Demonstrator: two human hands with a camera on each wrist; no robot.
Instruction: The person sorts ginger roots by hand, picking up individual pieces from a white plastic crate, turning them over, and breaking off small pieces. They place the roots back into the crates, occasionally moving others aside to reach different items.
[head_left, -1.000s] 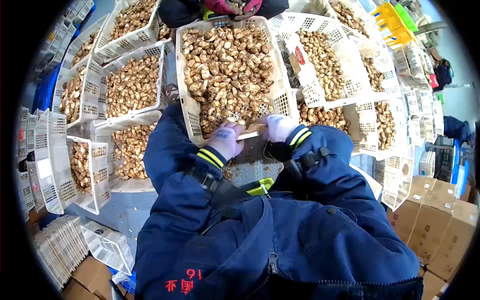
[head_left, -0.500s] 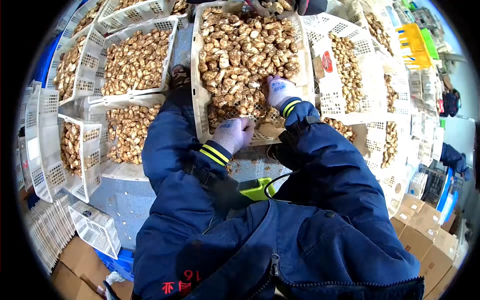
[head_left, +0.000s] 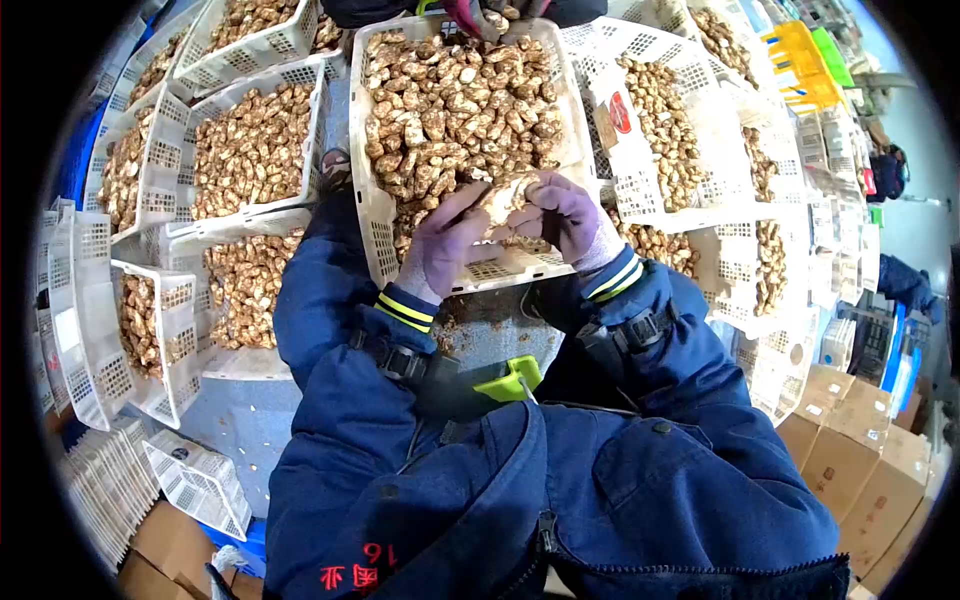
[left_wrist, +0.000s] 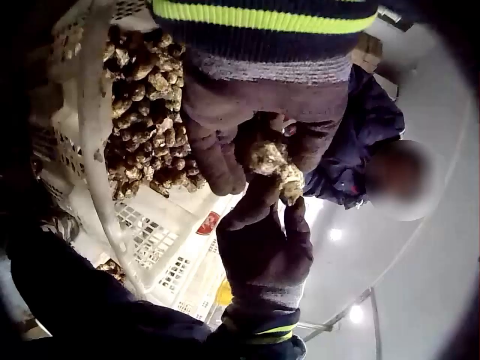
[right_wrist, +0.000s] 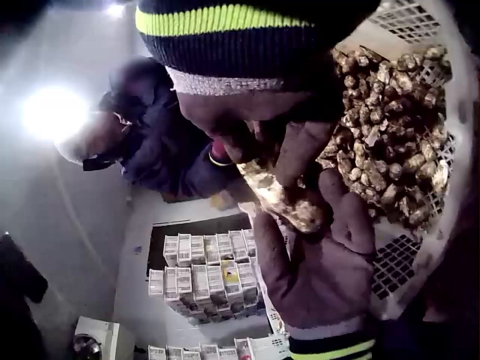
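In the head view, both gloved hands meet above the near end of a white perforated crate (head_left: 368,215) heaped with brown-and-cream mushrooms (head_left: 460,110). My left hand (head_left: 443,245) and my right hand (head_left: 572,220) hold one pale, lumpy mushroom (head_left: 508,200) between them, its ends in the fingers. From the left wrist, the mushroom (left_wrist: 276,165) shows between the thumbs and fingers of the two hands. The right wrist view has its long whitish side (right_wrist: 281,199) facing up, with fingers gripping at both ends.
More white crates of mushrooms stand left (head_left: 250,160) and right (head_left: 665,135). Across the crate, another person's gloved hands (head_left: 485,15) hold mushrooms. Cardboard boxes (head_left: 850,430) sit at the right, stacked white crates (head_left: 110,480) at lower left, and a yellow crate (head_left: 800,65) at upper right.
Half a second ago the right hand reached into the mushrooms while the left rested by the near rim. Now they hold a mushroom together above the crate's near end. The head view has shifted.
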